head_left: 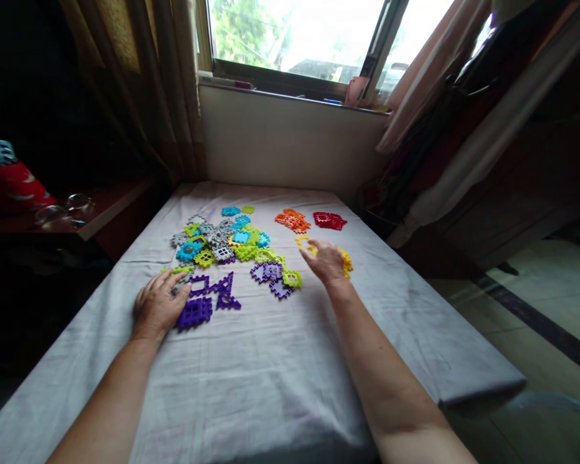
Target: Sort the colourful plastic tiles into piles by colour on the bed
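Note:
My left hand (158, 304) lies palm down at the left edge of the pieces, fingers stretched out over a grey piece (186, 274) and partly covering a green one. Right beside it are several dark purple interlocking pieces (196, 312), some square and some triangular. My right hand (327, 261) is closed, its thumb and fingers at a yellow open-framed piece (303, 243). Behind that hand a small pile of yellow pieces (347, 263) shows in part. A mixed heap of grey pieces (220, 233), blue pieces (190, 250) and lime green pieces (247, 251) spreads between my hands.
Orange pieces (292, 220) and red pieces (329, 220) form separate piles toward the back right. Light purple pieces (270, 270) lie mid-table. A pale cloth (251, 374) covers the table. At left, glasses (80, 205) rest on a wooden desk (118, 203); a window is behind.

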### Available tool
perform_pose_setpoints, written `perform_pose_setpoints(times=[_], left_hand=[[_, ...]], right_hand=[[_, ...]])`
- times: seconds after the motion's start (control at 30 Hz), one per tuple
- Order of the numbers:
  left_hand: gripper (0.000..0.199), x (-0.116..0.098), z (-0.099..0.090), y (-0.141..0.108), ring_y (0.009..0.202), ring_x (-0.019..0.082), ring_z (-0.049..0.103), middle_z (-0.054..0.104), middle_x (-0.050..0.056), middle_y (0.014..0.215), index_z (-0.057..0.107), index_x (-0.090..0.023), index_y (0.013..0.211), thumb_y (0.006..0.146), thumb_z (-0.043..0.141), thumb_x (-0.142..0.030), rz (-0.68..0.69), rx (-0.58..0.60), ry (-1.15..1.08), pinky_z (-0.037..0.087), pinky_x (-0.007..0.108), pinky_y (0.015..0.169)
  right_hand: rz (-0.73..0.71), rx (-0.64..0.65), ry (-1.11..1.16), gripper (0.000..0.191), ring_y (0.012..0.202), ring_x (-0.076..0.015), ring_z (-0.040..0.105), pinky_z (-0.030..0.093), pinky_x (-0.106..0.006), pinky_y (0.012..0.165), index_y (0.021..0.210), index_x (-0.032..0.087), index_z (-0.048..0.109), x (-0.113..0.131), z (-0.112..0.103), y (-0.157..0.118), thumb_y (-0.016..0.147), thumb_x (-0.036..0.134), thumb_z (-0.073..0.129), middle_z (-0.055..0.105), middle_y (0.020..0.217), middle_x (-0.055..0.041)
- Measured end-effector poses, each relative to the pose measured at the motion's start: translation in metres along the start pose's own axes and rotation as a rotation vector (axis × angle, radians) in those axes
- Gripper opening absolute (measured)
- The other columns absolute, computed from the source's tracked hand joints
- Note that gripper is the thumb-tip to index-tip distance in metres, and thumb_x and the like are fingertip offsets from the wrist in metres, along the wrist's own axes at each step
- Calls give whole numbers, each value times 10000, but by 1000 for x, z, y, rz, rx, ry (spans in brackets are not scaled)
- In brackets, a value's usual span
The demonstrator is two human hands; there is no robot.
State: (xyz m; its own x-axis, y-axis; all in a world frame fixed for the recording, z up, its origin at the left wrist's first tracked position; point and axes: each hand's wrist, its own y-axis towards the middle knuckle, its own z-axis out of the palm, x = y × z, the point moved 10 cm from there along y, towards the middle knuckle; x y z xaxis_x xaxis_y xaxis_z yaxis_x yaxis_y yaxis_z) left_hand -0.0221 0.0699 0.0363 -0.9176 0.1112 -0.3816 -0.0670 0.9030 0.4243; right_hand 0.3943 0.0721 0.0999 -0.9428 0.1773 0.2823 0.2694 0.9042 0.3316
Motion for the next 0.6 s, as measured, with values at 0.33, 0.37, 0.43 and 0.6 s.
perform_pose_setpoints(times=[0.33,0.37,0.43,0.6], left_hand=[[427,2,1,1,1280,353,556,644,153,1325,734,-228,1109,880,475,-479,12,-9,-28,435,519,1088],[427,2,1,1,1284,351,553,643,155,1326,734,-224,1108,880,475,-477,11,-8,-31,434,517,1091],[416,3,1,1,1292,345,547,645,150,1322,734,-230,1106,877,482,-468,5,-10,-44,432,512,1096],[407,6,1,2,1279,306,563,661,104,1309,732,-259,1105,866,488,-479,-13,-16,-43,436,462,1100]], right_hand=[[111,-76,-51,298,989,-373,662,480,-550,852,1012,285,772,-103,-4,10,823,459,620,737,976,-140],[100,-97,-32,289,1014,-370,654,474,-554,869,1013,298,767,-99,-6,11,828,463,618,735,994,-132],[71,-121,-8,276,1078,-362,632,463,-559,910,1039,322,751,-80,-12,13,849,460,605,725,1057,-110],[-179,51,-51,326,1186,-303,578,447,-453,1002,1189,243,707,32,11,12,931,330,526,675,1261,-112]])
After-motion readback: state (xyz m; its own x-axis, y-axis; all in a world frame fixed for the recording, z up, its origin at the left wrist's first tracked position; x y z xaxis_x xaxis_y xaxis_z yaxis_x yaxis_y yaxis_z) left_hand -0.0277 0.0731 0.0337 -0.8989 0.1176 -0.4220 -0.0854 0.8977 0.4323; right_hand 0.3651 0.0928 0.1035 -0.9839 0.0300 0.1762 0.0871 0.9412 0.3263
